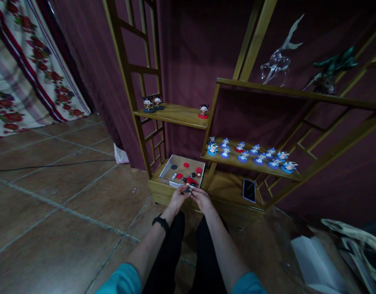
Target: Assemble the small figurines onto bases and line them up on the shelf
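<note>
Figurine: I'm seeing a little black-haired figurine (192, 186) sitting head-up between both hands, just by the box's front edge.
Fingers: left hand (178, 197) and right hand (202, 198) are pinching it low down, around what's looking like a dark base.
Feel: I'm guessing light, stiff, slightly slick plastic; hair bits are probably the fragile part, so I'm favoring base or body.
Box: the shallow box (175, 183) is holding loose figurines, red discs (186, 165) and a dark disc (174, 167).
Upper shelf (178, 113): three similar figurines are standing there.
Right shelf (253, 166): mostly blue-and-white figurines are crowding it.
Below that: a tablet (249, 190) is lying flat.
In the way: the box's front wall and a shelf upright (211, 173).
</note>
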A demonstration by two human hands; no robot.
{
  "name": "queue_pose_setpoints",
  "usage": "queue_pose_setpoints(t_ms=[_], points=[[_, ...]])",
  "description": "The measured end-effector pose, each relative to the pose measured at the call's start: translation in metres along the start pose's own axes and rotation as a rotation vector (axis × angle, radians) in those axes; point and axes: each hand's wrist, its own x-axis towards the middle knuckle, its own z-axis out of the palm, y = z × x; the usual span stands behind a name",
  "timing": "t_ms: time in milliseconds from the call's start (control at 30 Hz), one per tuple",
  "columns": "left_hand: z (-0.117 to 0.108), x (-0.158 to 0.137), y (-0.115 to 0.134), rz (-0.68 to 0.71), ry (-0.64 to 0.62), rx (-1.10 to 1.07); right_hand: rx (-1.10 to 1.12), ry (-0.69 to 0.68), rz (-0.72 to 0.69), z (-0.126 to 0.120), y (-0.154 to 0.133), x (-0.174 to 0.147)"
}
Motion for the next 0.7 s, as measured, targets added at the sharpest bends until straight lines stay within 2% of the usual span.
queue_pose_setpoints(t_ms=[267,500,700], points=[[-0.002,0.007,-0.005,-0.085,0.000,-0.088,0.045,-0.055,0.007,-0.003,0.001,0.004],[-0.002,0.003,0.004,-0.087,0.027,-0.191,0.123,-0.098,0.001,0.001,-0.002,0.001],[-0.002,-0.001,0.009,-0.060,0.012,-0.182,0.134,-0.118,-0.003,0.002,-0.002,-0.001]])
